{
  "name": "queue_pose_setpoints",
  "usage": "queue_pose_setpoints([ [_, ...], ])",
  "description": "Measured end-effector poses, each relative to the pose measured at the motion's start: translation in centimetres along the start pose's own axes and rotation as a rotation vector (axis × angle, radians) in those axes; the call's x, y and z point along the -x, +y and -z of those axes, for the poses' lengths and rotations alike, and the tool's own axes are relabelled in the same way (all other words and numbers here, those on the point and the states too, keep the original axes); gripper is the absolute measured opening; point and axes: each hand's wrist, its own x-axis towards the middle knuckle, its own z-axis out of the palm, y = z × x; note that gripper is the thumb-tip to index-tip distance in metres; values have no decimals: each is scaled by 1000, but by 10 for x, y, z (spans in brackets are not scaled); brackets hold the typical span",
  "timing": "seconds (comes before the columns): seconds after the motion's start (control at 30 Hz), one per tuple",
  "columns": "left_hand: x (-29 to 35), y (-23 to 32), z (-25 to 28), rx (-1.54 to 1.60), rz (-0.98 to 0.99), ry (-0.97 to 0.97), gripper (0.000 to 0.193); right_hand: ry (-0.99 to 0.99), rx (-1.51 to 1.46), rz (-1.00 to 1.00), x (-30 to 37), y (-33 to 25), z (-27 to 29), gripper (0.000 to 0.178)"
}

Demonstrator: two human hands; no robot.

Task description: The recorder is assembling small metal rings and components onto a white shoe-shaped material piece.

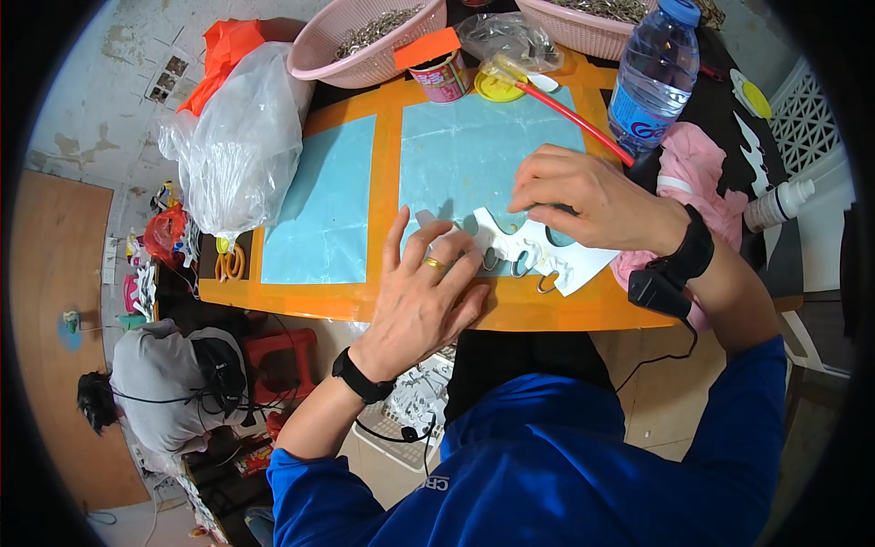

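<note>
White cutout (567,260) partly under left hand (417,303), fingers apart; right hand (594,201) above, grip unclear.

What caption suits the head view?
Left hand on a jagged white cutout with metal hooks, right hand over it, at an orange-taped table; red-handled brush and water bottle beyond.

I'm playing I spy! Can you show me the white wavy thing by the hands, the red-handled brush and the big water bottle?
White wavy thing (534,237): head view, on its middle.
Red-handled brush (574,121): head view, on its red handle.
Water bottle (653,71): head view, on its clear body.
</note>
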Motion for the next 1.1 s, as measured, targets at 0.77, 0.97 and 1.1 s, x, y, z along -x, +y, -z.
queue_pose_setpoints([
  [0.77,35,-13,-24,148,34,232,43,-142,456,251,-24,-35,-28,13],
  [0.97,40,-19,-22,353,226,300,40,-179,329,144,-22,-31,-21,30],
  [1.1,36,-8,-22,497,471,363,34,-197,141,45,-14,-16,-21,40],
])
